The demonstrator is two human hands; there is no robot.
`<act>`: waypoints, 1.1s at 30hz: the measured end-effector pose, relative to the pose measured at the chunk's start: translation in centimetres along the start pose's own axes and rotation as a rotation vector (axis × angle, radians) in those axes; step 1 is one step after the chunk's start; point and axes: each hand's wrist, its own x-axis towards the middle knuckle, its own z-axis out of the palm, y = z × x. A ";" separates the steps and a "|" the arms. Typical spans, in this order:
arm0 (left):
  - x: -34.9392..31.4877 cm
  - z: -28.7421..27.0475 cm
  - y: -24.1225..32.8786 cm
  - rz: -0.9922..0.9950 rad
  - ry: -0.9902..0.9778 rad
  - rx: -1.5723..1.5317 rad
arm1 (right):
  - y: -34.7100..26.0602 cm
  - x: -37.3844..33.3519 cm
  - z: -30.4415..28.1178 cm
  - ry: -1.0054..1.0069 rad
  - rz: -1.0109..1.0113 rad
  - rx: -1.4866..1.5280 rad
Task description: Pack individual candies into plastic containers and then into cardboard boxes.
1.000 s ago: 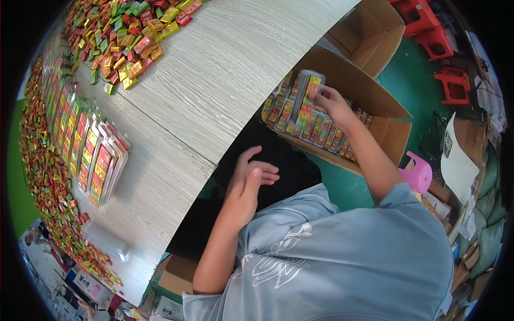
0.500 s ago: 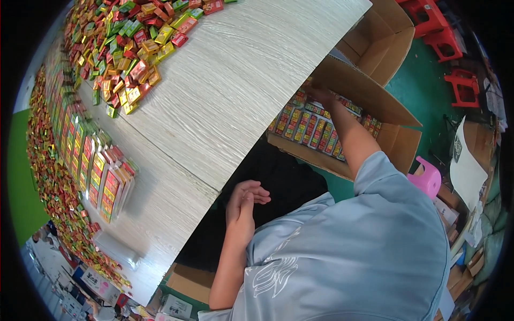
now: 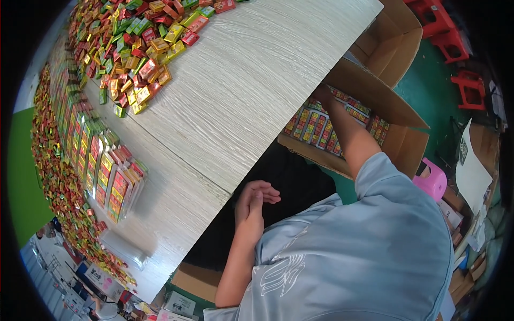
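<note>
My left hand (image 3: 254, 200) rests above my dark-clothed lap, beside the table edge, fingers loosely stretched and holding nothing. My right hand (image 3: 323, 95) reaches down into an open cardboard box (image 3: 412, 145) on the right. It lies in shadow at the box's table side, over rows of packs (image 3: 316, 128) filled with small red, yellow and green boxes. Its fingers are hidden, so I cannot tell whether they grip anything.
On the pale wood table (image 3: 235, 91) lie a heap of small coloured boxes (image 3: 144, 59) and a row of clear-wrapped packs (image 3: 115, 187). Clear plastic trays (image 3: 123, 249) sit near the table's corner. A second carton (image 3: 393, 43), red stools (image 3: 468, 90) and a pink stool (image 3: 431, 179) stand rightward.
The whole view has shifted slightly, with the scene sliding rightward. Relative to the box, my right hand has moved a little toward the table side. My left hand keeps much the same pose.
</note>
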 end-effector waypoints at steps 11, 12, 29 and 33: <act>0.0 0.2 0.1 0.014 -0.022 -0.024 | 2.2 2.0 -0.3 0.121 -0.180 -0.764; 0.0 0.0 0.0 0.020 -0.019 -0.036 | 2.6 1.8 0.5 0.112 -0.187 -0.762; -1.2 0.1 0.2 0.080 -0.085 -0.014 | 2.9 -0.4 -3.0 0.087 0.066 -0.767; -2.1 -1.2 -0.4 0.083 -0.028 0.013 | 1.7 -2.6 3.2 0.035 -0.055 -0.468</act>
